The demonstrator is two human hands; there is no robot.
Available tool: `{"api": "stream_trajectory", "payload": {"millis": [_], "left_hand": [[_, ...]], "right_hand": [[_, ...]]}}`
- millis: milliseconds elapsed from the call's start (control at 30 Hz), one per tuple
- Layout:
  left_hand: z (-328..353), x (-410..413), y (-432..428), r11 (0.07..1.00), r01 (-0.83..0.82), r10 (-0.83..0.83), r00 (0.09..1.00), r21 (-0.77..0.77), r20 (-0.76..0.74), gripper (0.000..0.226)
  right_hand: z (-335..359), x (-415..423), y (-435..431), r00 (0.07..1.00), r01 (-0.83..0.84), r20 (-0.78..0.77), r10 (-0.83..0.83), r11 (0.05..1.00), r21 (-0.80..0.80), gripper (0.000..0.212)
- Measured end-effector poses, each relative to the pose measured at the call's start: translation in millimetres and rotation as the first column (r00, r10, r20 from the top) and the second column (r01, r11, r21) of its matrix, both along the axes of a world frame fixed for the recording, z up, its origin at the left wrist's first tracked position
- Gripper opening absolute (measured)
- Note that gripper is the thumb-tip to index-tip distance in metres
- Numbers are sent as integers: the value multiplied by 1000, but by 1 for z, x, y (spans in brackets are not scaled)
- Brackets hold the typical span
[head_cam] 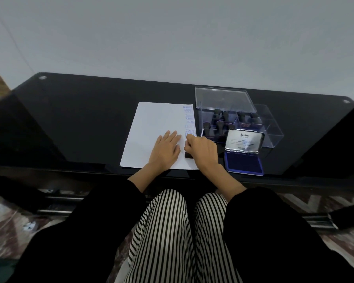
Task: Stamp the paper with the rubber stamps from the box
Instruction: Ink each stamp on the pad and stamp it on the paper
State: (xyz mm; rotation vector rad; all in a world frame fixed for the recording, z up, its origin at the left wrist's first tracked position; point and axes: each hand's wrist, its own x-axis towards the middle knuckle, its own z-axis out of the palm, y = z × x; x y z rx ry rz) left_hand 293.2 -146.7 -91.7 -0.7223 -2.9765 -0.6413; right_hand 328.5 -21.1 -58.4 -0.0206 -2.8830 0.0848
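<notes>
Left hand (165,149) is lying flat, fingers spread, pinning the paper (159,135) on the black table (80,119). Right hand (200,149) is curled around a rubber stamp (188,155), pressing it on the paper's right edge below blue prints. Clear box (239,121) of stamps and open ink pad (243,162) are sitting just right.
</notes>
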Motion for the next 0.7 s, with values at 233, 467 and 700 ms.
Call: {"api": "stream_trajectory", "payload": {"millis": [233, 467, 700], "left_hand": [[-1, 1, 0, 1000, 5, -4, 1000, 25, -9, 44], [0, 1, 0, 1000, 7, -6, 1000, 20, -14, 45], [0, 1, 0, 1000, 1, -1, 1000, 14, -8, 45]], "right_hand": [[11, -22, 4, 988, -32, 146, 43, 997, -77, 33], [9, -15, 5, 992, -39, 118, 45, 998, -48, 35], [-1, 5, -2, 999, 28, 20, -27, 1000, -11, 19]]}}
